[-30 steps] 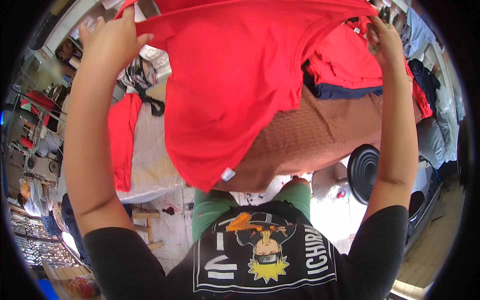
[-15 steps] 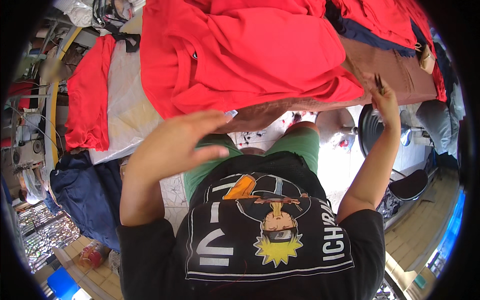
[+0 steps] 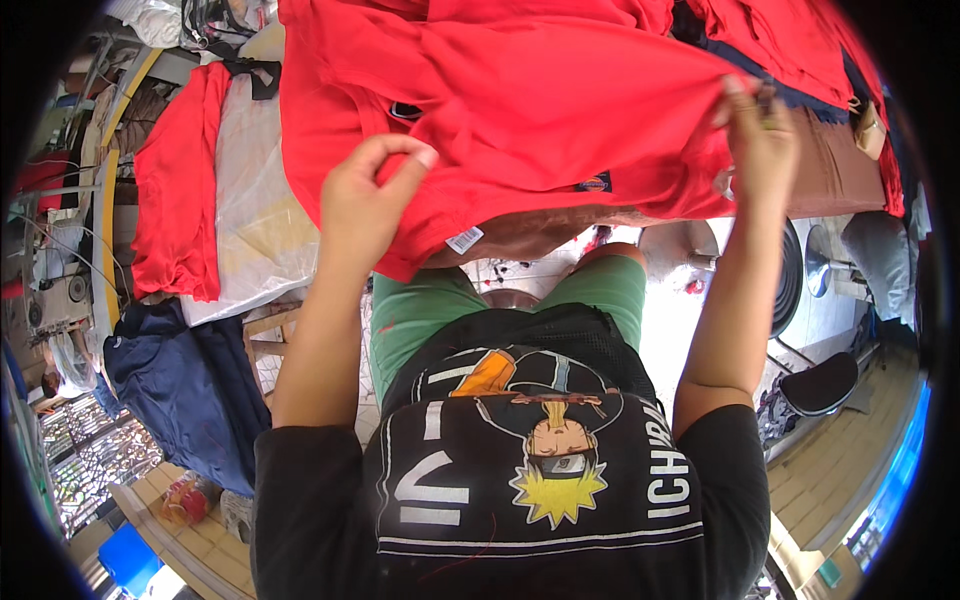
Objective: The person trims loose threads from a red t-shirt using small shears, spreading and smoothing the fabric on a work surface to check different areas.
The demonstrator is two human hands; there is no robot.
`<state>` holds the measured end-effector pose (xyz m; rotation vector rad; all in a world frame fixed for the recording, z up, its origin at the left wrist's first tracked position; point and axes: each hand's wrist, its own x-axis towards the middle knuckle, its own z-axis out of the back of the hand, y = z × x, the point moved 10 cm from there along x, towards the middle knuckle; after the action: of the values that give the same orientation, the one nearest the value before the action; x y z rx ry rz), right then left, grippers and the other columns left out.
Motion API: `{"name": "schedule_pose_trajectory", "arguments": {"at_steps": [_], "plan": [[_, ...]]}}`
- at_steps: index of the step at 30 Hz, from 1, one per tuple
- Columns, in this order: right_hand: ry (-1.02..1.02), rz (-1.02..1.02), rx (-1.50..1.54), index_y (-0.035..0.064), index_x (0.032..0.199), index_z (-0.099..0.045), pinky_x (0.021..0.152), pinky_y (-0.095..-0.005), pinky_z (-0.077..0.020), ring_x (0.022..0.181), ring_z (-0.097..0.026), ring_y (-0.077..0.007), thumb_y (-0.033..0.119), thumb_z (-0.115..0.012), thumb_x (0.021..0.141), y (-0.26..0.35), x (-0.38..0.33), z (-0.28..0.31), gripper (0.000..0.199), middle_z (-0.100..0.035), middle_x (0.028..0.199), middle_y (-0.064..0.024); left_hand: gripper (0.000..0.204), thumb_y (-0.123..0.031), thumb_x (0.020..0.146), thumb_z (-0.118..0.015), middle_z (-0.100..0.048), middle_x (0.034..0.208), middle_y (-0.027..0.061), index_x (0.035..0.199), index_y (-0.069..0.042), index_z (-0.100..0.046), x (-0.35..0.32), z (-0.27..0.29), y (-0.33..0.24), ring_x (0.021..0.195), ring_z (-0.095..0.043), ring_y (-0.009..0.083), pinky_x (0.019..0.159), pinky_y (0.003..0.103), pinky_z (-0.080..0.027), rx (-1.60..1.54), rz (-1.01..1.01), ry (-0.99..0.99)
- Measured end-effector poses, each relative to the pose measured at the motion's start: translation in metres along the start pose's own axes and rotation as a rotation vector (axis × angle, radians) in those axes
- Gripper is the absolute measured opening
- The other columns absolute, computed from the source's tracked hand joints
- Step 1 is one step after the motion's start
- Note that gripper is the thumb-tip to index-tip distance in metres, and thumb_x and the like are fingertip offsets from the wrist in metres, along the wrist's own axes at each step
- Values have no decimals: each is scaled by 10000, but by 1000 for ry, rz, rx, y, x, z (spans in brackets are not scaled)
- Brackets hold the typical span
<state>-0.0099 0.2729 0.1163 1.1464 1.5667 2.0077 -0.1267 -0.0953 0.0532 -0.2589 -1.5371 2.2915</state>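
A large red garment (image 3: 530,120) lies spread over a work table in front of me, its lower edge hanging toward my lap. My left hand (image 3: 365,205) pinches a fold of the red cloth near its lower left part, just above a small white label (image 3: 464,240). My right hand (image 3: 762,140) grips the garment's right edge, raised at the table's front. Below, my green shorts and black printed shirt fill the lower view.
Another red garment (image 3: 175,190) lies on a pale cover (image 3: 255,220) at the left. A dark blue cloth (image 3: 185,385) hangs lower left. More red clothes (image 3: 790,40) and a brown cloth (image 3: 830,175) lie at the right. A black stool (image 3: 820,385) stands lower right.
The red garment has come down from in front of me onto the table. My left hand rose from my lap to pinch the cloth; my right hand moved up along its right edge.
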Motion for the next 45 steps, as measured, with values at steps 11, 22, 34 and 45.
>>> {"name": "schedule_pose_trajectory", "arguments": {"at_steps": [11, 22, 34, 45], "plan": [[32, 264, -809, 115, 1245, -601, 845, -282, -474, 912, -622, -145, 283, -651, 893, -60, 82, -6, 393, -691, 1083, -36, 170, -90, 904, -629, -637, 987, 28, 1072, -59, -629, -8, -35, 26, 873, -586, 75, 775, 226, -470, 34, 118, 170], [289, 128, -410, 81, 1008, -705, 600, -222, -443, 644, -532, -83, 88, -645, 886, 17, -53, -36, 136, -633, 798, -4, 156, -22, 854, -632, -683, 1006, 87, 995, -42, -696, -28, -54, -74, 905, -653, 174, 796, 280, -504, 173, -419, 103], [461, -32, -474, 30, 997, -676, 737, -321, -502, 822, -661, -236, 64, -654, 843, -16, -90, -64, 160, -682, 925, -121, 240, -50, 854, -643, -692, 1017, 93, 1092, -24, -653, -4, -125, -67, 838, -671, 193, 765, 271, -528, 32, -273, 303], [467, -125, -164, 30, 959, -675, 775, -266, -491, 825, -638, -130, 12, -671, 807, -49, -87, -40, 153, -681, 899, -52, 341, -102, 751, -771, -638, 1085, 74, 1069, -41, -666, 11, -167, -43, 868, -639, 170, 763, 301, -523, 141, -297, 228]]}}
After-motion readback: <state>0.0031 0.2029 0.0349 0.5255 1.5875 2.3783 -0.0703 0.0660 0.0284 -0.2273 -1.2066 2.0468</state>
